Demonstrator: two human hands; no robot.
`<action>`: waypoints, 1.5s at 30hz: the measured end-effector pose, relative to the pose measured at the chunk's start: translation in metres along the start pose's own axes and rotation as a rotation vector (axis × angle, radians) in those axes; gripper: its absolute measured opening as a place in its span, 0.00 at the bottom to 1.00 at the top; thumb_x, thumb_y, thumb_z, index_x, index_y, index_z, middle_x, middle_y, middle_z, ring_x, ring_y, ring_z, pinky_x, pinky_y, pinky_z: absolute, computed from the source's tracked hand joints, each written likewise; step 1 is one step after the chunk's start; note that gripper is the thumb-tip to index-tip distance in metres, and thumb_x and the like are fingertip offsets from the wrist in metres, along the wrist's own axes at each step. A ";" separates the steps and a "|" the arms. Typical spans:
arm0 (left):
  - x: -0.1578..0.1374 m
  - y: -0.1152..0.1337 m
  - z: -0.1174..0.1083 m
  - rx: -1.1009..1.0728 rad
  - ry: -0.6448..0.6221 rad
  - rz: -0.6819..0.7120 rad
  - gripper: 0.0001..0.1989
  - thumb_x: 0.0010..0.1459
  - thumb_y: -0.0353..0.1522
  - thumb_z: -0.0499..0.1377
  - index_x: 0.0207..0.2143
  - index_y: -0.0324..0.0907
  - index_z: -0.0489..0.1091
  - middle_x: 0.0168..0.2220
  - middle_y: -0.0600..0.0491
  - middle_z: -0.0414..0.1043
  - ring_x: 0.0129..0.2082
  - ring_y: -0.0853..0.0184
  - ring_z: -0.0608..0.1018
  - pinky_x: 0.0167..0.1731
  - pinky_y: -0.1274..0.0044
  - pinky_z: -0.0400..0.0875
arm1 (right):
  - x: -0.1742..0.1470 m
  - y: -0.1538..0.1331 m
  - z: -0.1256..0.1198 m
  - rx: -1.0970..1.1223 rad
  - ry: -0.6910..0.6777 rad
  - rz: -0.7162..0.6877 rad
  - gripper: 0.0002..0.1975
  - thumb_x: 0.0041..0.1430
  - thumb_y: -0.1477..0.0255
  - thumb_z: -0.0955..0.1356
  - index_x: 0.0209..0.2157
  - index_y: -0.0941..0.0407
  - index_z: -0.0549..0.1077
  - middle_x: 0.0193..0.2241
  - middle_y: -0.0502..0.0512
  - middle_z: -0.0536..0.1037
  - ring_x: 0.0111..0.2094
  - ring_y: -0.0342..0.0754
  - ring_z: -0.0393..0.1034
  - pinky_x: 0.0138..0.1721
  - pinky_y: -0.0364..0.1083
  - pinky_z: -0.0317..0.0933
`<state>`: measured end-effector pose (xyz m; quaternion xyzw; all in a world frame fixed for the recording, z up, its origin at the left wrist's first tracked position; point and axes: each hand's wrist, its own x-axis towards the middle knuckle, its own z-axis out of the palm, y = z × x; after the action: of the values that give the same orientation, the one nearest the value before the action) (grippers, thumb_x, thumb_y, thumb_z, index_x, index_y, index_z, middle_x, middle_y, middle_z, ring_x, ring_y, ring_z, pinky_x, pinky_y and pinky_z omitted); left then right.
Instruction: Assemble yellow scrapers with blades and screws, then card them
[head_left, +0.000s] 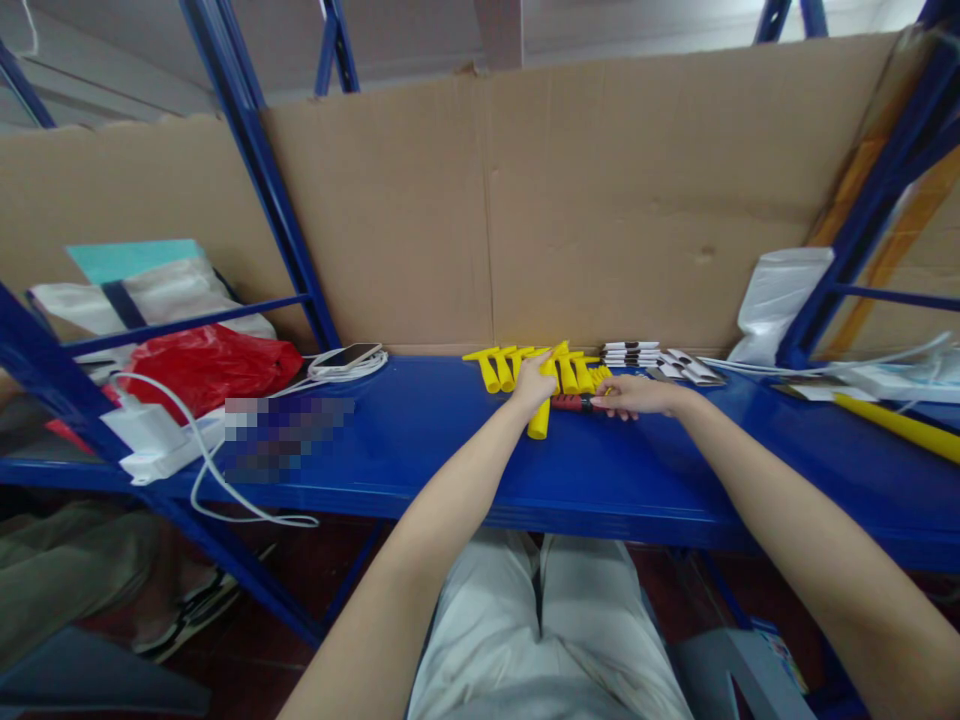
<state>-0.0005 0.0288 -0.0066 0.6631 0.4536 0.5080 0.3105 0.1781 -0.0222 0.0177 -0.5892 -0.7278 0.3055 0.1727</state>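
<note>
My left hand [534, 384] is closed round a yellow T-shaped plastic piece [538, 420], whose wide tube end points toward me. To its right, my right hand [630, 396] has its fingers pinched together. A tiny yellowish bit shows at those fingertips, too small to name. Between the hands lies a red and black handle-like thing [573, 403]; whether my right fingers touch it I cannot tell. Just behind, a row of similar yellow T-shaped pieces [491, 370] runs along the cardboard, partly hidden by my left hand. Several small yellow parts [600, 374] sit beside that row.
Stacked white-and-dark packets [630, 354] lie at the back of the blue shelf table [435, 440]. On the left are a phone [352, 356], a red plastic bag [214, 365] and a white power strip [172, 452] with cables. A white pouch [780, 300] leans by the right post. Another person's leg shows lower left.
</note>
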 end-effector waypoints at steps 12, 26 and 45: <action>-0.004 0.004 0.001 0.082 0.016 -0.124 0.31 0.41 0.18 0.59 0.52 0.34 0.65 0.54 0.41 0.67 0.53 0.59 0.71 0.54 0.72 0.63 | 0.002 0.001 -0.001 -0.059 -0.036 -0.009 0.20 0.51 0.53 0.69 0.28 0.58 0.69 0.20 0.52 0.72 0.18 0.40 0.64 0.18 0.40 0.57; 0.000 -0.007 0.005 0.119 0.060 -0.015 0.30 0.40 0.20 0.62 0.49 0.36 0.65 0.51 0.42 0.68 0.54 0.59 0.69 0.55 0.71 0.62 | 0.002 0.001 -0.001 -0.082 -0.043 -0.018 0.21 0.51 0.52 0.68 0.28 0.58 0.69 0.19 0.52 0.71 0.18 0.40 0.64 0.18 0.40 0.57; -0.005 0.000 0.000 0.174 0.033 -0.004 0.27 0.46 0.23 0.62 0.51 0.36 0.63 0.54 0.39 0.66 0.57 0.58 0.67 0.56 0.72 0.59 | 0.008 0.015 -0.019 -0.228 0.315 0.057 0.11 0.56 0.66 0.66 0.22 0.56 0.67 0.16 0.51 0.70 0.18 0.42 0.63 0.21 0.41 0.57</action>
<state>-0.0010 0.0242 -0.0088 0.6781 0.5024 0.4772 0.2452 0.1989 -0.0078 0.0220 -0.6659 -0.7047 0.1299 0.2077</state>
